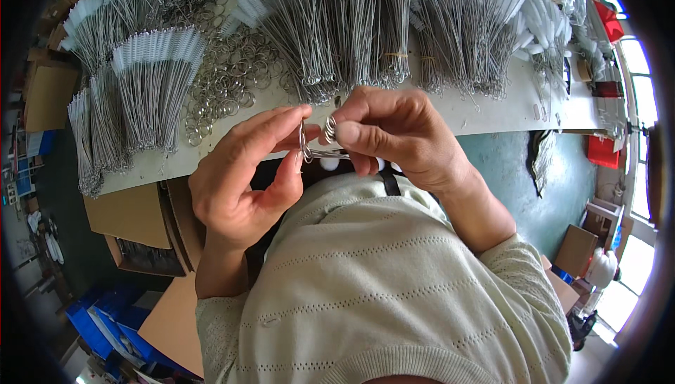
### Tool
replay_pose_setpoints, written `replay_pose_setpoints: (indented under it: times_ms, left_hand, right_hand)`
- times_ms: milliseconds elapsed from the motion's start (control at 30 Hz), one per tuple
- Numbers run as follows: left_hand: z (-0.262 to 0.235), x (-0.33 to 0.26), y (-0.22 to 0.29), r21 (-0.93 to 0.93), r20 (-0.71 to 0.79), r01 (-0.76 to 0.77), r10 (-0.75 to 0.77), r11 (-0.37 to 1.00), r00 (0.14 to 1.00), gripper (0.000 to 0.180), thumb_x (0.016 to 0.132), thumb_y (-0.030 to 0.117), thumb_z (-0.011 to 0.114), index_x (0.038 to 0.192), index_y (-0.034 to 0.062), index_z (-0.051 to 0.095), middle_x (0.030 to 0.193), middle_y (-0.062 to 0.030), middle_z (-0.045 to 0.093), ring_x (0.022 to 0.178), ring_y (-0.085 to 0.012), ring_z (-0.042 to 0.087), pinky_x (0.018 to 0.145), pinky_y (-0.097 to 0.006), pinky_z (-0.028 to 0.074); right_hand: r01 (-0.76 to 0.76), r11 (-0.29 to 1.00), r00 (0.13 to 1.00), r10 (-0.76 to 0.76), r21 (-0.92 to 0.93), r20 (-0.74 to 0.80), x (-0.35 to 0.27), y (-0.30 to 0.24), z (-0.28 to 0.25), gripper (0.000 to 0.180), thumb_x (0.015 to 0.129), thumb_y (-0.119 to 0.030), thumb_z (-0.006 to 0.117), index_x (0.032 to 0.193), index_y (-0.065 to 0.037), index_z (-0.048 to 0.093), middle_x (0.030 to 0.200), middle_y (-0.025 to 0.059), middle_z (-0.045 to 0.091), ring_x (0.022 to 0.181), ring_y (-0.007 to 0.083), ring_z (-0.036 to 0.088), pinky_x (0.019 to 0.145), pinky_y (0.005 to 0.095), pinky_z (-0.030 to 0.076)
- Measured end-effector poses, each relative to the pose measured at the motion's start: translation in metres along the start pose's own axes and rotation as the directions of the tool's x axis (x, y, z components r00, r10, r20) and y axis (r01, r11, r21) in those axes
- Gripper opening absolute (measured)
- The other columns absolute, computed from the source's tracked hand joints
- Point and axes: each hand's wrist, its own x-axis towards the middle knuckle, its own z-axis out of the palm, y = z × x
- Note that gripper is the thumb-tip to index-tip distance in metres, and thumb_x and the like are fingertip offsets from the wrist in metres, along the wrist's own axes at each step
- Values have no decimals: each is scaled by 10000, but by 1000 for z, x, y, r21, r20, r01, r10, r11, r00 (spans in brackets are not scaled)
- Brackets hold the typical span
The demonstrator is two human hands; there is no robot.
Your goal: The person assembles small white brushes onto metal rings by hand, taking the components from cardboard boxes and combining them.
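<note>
Intently, at the near edge of a pale worktable (470, 118), a worker in a light knit top handles small metal parts in front of the chest. The left hand (242, 176) holds a metal ring (303, 134) between thumb and forefinger, tips apart with the ring spanning them. Just to the right, the right hand (404, 134) pinches a small stack of rings (330, 130) between thumb and bent forefinger. Thin wire stems (324, 153) run between the hands; whether they pass through the held ring cannot be made out. The step in hand looks to be joining ring and wire loops; the next move seems to call for a steady left grip and careful alignment. Farther off lie loose rings (235, 60), with wire brushes (153, 92) bundled to the left and more brushes (306, 39) beyond.
</note>
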Motion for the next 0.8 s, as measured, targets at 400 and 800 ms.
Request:
replay_pose_setpoints:
  times_ms: [400, 800]
  left_hand:
    - [-2, 4, -7, 22, 26, -49, 48, 999, 999, 306, 728, -82, 603, 1034, -80, 604, 941, -191, 653, 806, -260, 671, 696, -309, 554]
    - [-15, 14, -10, -351, 164, 211, -162, 912, 973, 332, 795, -95, 513, 1126, -96, 534, 1003, -188, 633, 883, -210, 652, 804, -302, 523]
  right_hand:
    - [-18, 999, 999, 17, -37, -35, 11, -16, 7, 145, 844, -153, 657, 872, -10, 649, 728, 15, 628, 587, 53, 565, 501, 181, 432]
    - [-21, 999, 995, 23, -25, 96, 11, -12, 6, 124, 866, -119, 618, 919, -8, 629, 750, 22, 622, 603, 69, 587, 495, 190, 438]
